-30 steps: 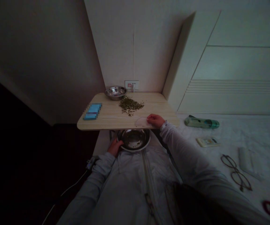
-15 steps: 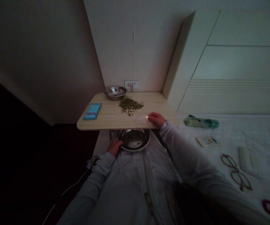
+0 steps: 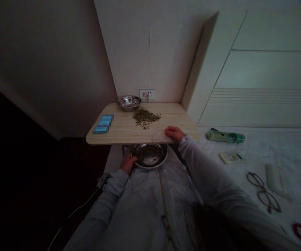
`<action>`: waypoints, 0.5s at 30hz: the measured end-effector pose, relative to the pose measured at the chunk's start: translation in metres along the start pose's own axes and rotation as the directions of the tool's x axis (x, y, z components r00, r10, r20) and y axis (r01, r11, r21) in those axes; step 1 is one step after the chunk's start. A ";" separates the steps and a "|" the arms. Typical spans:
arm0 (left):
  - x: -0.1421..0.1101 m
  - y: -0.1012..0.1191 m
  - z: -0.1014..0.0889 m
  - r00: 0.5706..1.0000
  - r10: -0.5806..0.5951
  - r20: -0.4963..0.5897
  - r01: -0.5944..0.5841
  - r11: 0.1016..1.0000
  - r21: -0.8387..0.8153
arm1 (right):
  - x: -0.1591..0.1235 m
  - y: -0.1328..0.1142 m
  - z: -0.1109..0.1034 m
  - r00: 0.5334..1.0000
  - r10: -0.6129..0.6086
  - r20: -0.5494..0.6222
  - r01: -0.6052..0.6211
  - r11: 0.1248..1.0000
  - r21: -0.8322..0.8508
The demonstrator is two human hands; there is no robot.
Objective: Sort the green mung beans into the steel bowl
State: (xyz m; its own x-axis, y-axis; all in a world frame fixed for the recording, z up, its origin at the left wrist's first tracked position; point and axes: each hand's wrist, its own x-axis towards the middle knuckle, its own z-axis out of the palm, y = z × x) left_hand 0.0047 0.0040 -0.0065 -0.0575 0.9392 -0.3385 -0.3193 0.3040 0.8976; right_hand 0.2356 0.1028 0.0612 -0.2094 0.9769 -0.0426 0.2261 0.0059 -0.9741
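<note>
My left hand (image 3: 128,164) grips the rim of a steel bowl (image 3: 150,155) just under the front edge of a small wooden table (image 3: 121,136). A few small grains lie in that bowl. Above the right part of the tabletop, my right hand (image 3: 174,133) pinches a thin, clear round piece (image 3: 159,136), perhaps a plastic scraper, near the front edge. Farther back, a pile of small green beans or grains (image 3: 145,116) is spread over the middle of the table. A second steel bowl (image 3: 129,103) stands at the back left, beside the pile.
A phone with a blurred blue screen (image 3: 103,124) lies at the table's left. A wall socket (image 3: 147,94) is behind. On the white bed to the right are a green bottle (image 3: 225,136), a light phone (image 3: 232,158), eyeglasses (image 3: 263,191) and a pale case (image 3: 277,181).
My right hand tilts the clear piece slightly, with a brief glint half a second ago. My left hand, the bowls and the pile stay where they were.
</note>
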 end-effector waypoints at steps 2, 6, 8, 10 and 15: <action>-0.001 0.001 0.001 1.000 0.001 0.000 -0.001 1.000 -0.002 | -0.001 -0.001 0.000 1.000 -0.005 0.003 0.005 1.000 0.005; 0.000 0.000 0.000 1.000 -0.010 -0.007 0.010 1.000 0.012 | -0.002 -0.003 0.001 1.000 -0.009 -0.001 0.009 1.000 -0.017; 0.001 -0.001 -0.002 1.000 -0.012 -0.011 0.012 1.000 0.026 | -0.003 -0.003 0.001 1.000 -0.005 -0.006 0.005 0.999 -0.032; 0.002 -0.002 -0.002 1.000 -0.009 -0.015 0.010 0.999 0.034 | -0.003 -0.003 0.001 1.000 -0.004 -0.007 0.004 0.999 -0.041; 0.000 0.000 0.000 1.000 -0.013 -0.012 0.014 1.000 0.008 | -0.002 0.000 0.000 1.000 -0.021 -0.011 0.020 0.999 -0.039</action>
State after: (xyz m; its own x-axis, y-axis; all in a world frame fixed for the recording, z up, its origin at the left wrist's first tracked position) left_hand 0.0046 0.0037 -0.0067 -0.0647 0.9330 -0.3540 -0.3125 0.3179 0.8951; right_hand 0.2363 0.1014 0.0614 -0.2040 0.9788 -0.0203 0.2591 0.0340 -0.9652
